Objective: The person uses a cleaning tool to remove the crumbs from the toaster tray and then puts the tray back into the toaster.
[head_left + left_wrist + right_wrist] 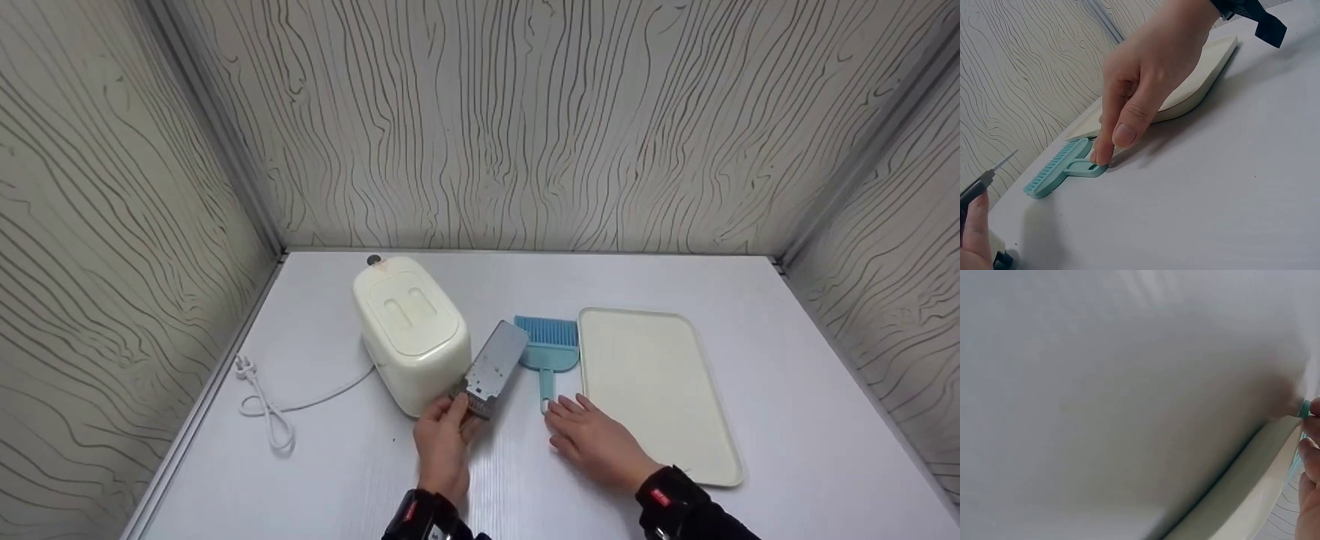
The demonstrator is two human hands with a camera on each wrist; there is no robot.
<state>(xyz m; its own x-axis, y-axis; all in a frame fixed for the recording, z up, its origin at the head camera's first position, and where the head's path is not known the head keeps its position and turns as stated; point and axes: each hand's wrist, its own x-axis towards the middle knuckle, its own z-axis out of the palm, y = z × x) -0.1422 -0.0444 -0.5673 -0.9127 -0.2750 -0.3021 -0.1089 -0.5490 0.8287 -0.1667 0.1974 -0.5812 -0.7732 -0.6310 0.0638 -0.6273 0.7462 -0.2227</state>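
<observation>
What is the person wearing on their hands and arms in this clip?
Both hands, the left hand and the right hand, are bare, with no gloves. Each wrist carries a black strap with a small red tag bearing white markings, at the left wrist and the right wrist. Dark sleeves show behind the straps.

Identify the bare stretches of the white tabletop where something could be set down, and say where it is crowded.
Free: the right strip between the pale rectangular tray and the wall; the back strip behind the cream appliance; the near left corner past the white power cord. Crowded: the middle, where the left hand holds a grey metal plate and the right hand touches the blue brush.
</observation>
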